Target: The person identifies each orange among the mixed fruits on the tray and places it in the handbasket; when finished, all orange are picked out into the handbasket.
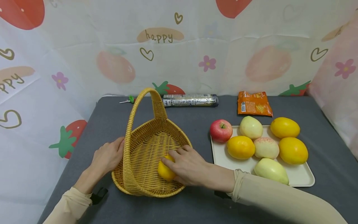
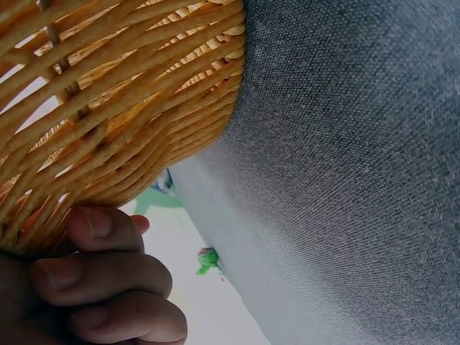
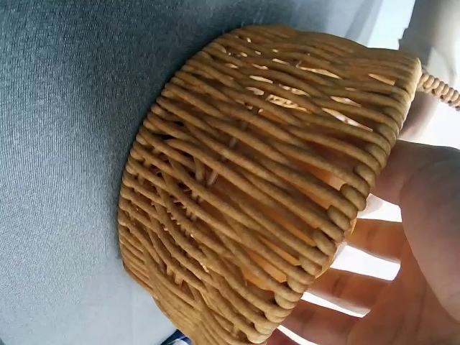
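Note:
A wicker basket [image 1: 156, 137] with a tall arched handle stands on the grey cloth, left of the middle. My left hand [image 1: 107, 157] holds its left side; in the left wrist view curled fingers [image 2: 100, 280] lie against the woven wall. Inside the basket, toward the near right, is a yellow fruit [image 1: 166, 169]. My right hand [image 1: 190, 165] reaches over the right rim and grips that fruit, thumb and fingers around it. From the right wrist camera, the basket wall [image 3: 251, 172] hides most of the fruit, and part of the right hand [image 3: 402, 266] shows beyond the rim.
To the right, a white tray [image 1: 303, 180] bears several yellow and pale green fruits, a pale peach [image 1: 266, 148] and a red apple [image 1: 221, 130] at its corner. Behind lie an orange packet [image 1: 254, 104], a silvery roll [image 1: 190, 100] and a small green-topped stick [image 1: 131, 99], before a printed curtain.

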Demonstrator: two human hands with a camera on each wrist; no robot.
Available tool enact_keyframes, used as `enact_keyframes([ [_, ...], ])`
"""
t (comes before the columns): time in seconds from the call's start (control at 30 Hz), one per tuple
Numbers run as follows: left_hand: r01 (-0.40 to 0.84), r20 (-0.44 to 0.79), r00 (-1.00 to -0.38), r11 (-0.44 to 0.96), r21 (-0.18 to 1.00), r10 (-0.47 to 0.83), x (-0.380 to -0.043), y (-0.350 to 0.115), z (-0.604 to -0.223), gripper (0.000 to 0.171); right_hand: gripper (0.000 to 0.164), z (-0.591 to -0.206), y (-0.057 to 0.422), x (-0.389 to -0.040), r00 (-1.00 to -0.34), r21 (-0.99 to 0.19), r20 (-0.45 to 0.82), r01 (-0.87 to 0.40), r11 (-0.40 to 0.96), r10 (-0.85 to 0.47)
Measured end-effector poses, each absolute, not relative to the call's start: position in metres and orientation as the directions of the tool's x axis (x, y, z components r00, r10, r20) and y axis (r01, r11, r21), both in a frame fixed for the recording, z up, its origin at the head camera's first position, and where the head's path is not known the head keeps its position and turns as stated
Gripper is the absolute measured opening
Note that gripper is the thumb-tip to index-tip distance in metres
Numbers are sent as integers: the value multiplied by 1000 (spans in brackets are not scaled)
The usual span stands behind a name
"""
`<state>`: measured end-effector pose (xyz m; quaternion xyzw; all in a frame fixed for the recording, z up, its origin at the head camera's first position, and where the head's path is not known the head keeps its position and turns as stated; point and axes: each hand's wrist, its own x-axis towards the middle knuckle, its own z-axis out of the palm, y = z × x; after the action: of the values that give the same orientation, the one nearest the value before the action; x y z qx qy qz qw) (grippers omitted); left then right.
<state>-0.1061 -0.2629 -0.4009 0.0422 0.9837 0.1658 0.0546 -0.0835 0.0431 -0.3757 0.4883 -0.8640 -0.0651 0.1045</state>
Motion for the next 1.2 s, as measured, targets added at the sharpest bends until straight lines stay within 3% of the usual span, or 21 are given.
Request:
enact_keyframes([
  [0.2,66,-88,-991,941,331,101,-106,-263,-401,51,63,-374,44,-84,-524,184,63,-830,526,-849],
  [1.03,57,-100,-990,943,329,95,-107,-263,-401,50,67,-369,49,-86,-533,156,59,-830,535,-844],
  [1.2,55,-108,-990,943,327,95,-107,-263,-401,51,62,-360,63,-88,-548,107,141,-819,563,-824],
])
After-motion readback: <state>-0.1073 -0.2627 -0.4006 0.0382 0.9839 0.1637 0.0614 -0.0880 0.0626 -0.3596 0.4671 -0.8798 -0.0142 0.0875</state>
